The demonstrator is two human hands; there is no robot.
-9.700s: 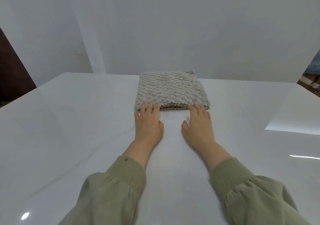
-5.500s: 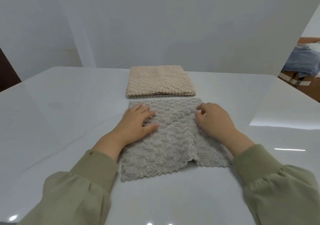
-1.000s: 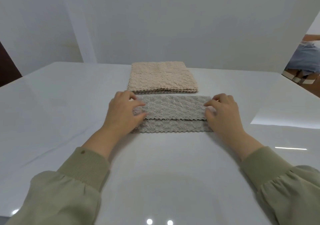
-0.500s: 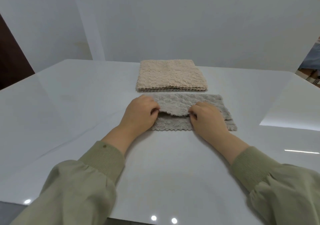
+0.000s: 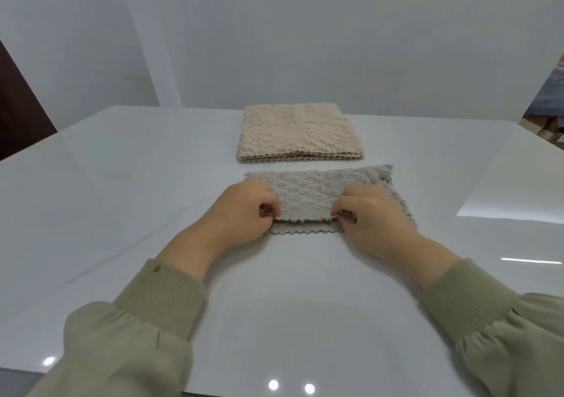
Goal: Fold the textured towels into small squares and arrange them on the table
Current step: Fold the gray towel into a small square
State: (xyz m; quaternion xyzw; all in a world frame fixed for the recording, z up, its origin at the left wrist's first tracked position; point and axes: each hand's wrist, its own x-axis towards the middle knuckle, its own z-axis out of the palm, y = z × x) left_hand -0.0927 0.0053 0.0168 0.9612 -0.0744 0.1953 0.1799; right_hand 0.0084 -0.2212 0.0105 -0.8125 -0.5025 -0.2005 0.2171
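Note:
A grey textured towel [image 5: 308,193] lies folded in the middle of the white table [image 5: 122,201]. My left hand [image 5: 244,210] pinches the near edge of its upper layer on the left. My right hand [image 5: 372,216] pinches the same edge on the right. That upper layer is lifted slightly off the lower layer, whose scalloped hem shows beneath. Both hands hide parts of the towel's sides. A beige textured towel [image 5: 297,134] sits folded into a square just beyond the grey one, apart from it and from both hands.
A white wall stands right behind the table's far edge. The table's near edge runs below my olive sleeves. A dark opening shows at far left, and cluttered items show past the table's right corner.
Over the last second my hands moved inward from the grey towel's ends and pinched its upper layer's near edge. That layer has been drawn toward me over the lower one.

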